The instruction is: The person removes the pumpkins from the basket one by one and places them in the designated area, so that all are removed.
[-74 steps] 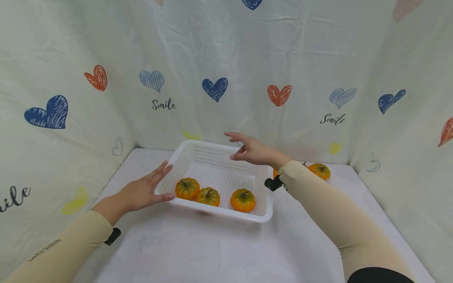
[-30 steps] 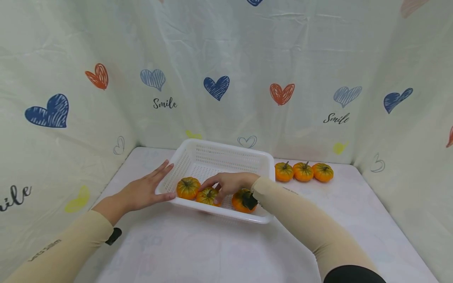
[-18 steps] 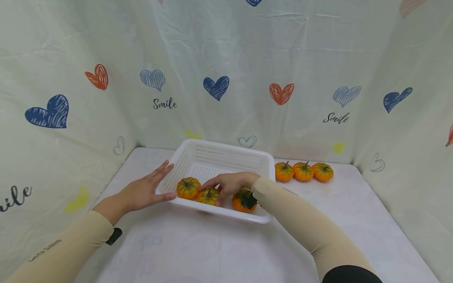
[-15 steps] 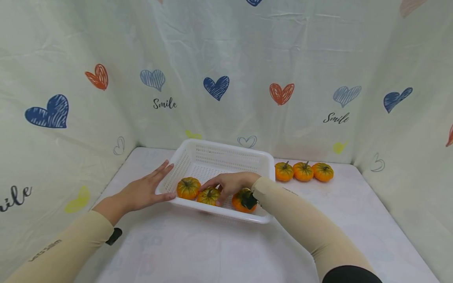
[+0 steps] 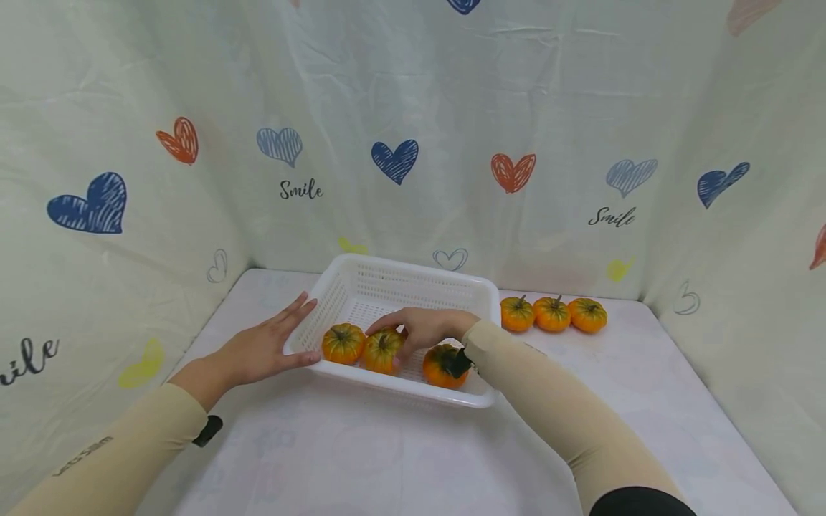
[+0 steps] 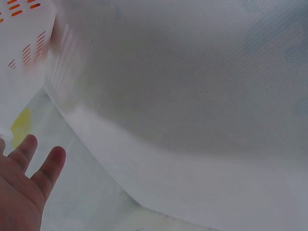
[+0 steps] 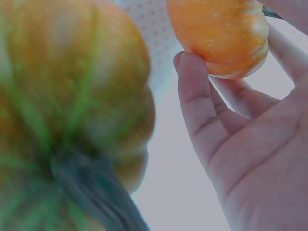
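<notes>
A white perforated plastic basket [image 5: 413, 390] holds three small orange-and-green pumpkins along its near side. My right hand [image 5: 422, 331] reaches in and grips the middle pumpkin [image 5: 382, 351] between thumb and fingers, with its stem side tipped toward me. In the right wrist view, fingertips curl round that pumpkin [image 7: 221, 33], while another pumpkin [image 7: 72, 86] looms close to the camera. Left of the gripped one sits a pumpkin [image 5: 343, 344]; the right-hand pumpkin [image 5: 441, 364] is partly covered by the wrist strap. My left hand [image 5: 258, 350] rests on the basket's left rim, fingers extended and spread.
Outside the basket, three more pumpkins [image 5: 551, 314] stand in a row at the back right of the white-covered table [image 5: 335, 451]. A curtain [image 5: 452, 93] printed with hearts encloses the back and sides.
My right hand came down from over the basket's back right to the middle pumpkin. Over the last half second it raised and tilted that pumpkin slightly. The left hand stays put.
</notes>
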Demonstrator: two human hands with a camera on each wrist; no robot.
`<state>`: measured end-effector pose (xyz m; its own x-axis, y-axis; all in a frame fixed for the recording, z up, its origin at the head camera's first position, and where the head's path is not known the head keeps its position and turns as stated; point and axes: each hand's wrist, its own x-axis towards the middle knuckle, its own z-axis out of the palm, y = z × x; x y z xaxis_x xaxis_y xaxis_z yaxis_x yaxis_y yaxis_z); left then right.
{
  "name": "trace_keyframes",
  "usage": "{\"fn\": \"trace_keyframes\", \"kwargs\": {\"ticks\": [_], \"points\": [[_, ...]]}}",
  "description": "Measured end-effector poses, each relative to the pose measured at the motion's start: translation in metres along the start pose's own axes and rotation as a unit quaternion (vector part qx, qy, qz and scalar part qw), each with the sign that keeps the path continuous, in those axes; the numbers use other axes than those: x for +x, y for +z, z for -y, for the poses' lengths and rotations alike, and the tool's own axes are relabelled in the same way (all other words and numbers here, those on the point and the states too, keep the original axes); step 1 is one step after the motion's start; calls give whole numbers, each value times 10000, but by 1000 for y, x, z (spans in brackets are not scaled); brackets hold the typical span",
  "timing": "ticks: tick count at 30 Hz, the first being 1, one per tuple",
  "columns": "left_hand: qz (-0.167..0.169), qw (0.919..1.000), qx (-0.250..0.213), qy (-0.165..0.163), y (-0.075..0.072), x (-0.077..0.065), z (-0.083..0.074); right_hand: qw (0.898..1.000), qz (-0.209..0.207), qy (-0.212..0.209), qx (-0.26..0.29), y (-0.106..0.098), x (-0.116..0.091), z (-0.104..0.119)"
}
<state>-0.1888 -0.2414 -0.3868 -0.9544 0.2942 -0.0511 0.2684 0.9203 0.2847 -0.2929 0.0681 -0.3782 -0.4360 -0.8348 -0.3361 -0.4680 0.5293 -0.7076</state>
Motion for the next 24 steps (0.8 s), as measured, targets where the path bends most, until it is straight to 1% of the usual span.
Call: {"fn": "trace_keyframes", "kwargs": {"ticks": [6,10,18,24], "points": [[5,10000,-40,-20,0,0,2,9989,-346,-219,-226,-14,-6,3],[-6,10000,-34,-7,0,-1,3,9975,-629,-249,-212,-25,-16,4],[-12,10000,-33,11,0,-1,2,9927,-1175,-277,32,-47,-48,-1],[24,10000,-65,-13,1,-1,1,9865,-1592,-79,362,-61,-79,-5]]}}
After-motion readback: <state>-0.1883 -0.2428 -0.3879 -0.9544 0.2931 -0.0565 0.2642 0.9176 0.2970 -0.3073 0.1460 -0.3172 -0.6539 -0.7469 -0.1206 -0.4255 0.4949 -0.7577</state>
